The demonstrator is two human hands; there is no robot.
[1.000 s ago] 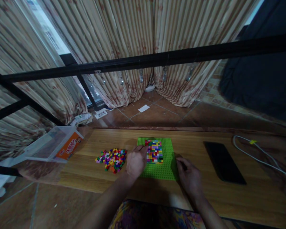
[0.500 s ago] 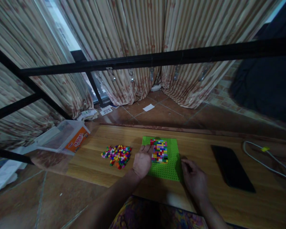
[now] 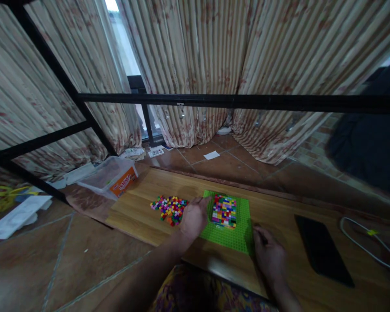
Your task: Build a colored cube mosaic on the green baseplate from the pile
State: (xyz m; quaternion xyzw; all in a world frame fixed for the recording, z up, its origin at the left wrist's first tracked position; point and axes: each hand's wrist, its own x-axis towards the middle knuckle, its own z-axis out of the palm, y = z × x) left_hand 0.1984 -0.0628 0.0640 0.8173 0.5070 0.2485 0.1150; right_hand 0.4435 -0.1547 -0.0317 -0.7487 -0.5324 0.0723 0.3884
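Hands at green baseplate, brick pile to the left

Tub (image 3: 112, 177): clear plastic, orange label on its near side, sits off the wooden board's (image 3: 139, 208) far-left corner, tilted. Contents not readable from here.

Loose bricks (image 3: 169, 207): small mixed-colour pile flat on the board, just left of the left hand (image 3: 194, 218), close but contact unclear.

Left hand: back toward the camera, fingers curled down onto the left edge of the baseplate (image 3: 229, 219), fingertips beside the built patch. Can't tell if it pinches a brick.

Baseplate: green studded sheet, roughly square, lying flat, rotated slightly so its far-left corner points away to the left. Long axis, if any, runs away from the person. On its far half sits a brick block (image 3: 224, 211), a dense multicolour rectangle with its long side running near to far; near half bare green.

Right hand (image 3: 270, 255): rests on the board at the baseplate's near-right corner, fingers loosely curled, touching the edge; nothing visibly held.

Phone (image 3: 323, 249): dark slab flat on the board, well right of the plate. White cable (image 3: 360, 242) beyond it.
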